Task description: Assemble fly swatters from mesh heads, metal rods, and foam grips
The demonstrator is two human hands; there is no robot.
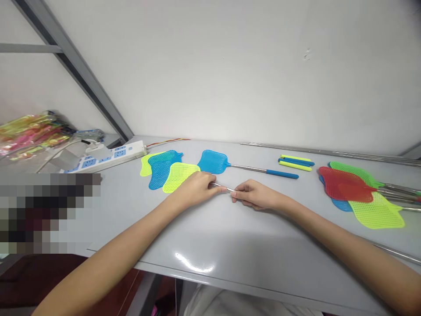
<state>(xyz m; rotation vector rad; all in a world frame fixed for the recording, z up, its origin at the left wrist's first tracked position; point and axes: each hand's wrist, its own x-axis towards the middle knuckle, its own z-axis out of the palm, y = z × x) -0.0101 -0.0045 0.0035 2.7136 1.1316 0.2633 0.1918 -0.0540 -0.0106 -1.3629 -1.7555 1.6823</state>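
Note:
A thin metal rod (223, 188) runs between my two hands just above the grey table. My left hand (197, 186) is closed around its left end, over the edge of a yellow mesh fly swatter head (179, 175). The neck of that head is hidden under my fingers, so whether the rod is joined to it cannot be seen. With fingertips pinched, my right hand (255, 194) grips the rod's right end. Behind my hands lies a blue fly swatter (213, 161) with a metal shaft and blue handle grip. Another blue swatter head (161, 171) partly overlaps a yellow one on the left.
Several yellow and blue handle grips (296, 162) lie at the back right. Finished-looking swatters, including a red one (348, 184), are piled at right. Long metal rods (329, 152) lie along the wall. A power strip (112, 156) and bagged swatters (36, 129) are at left.

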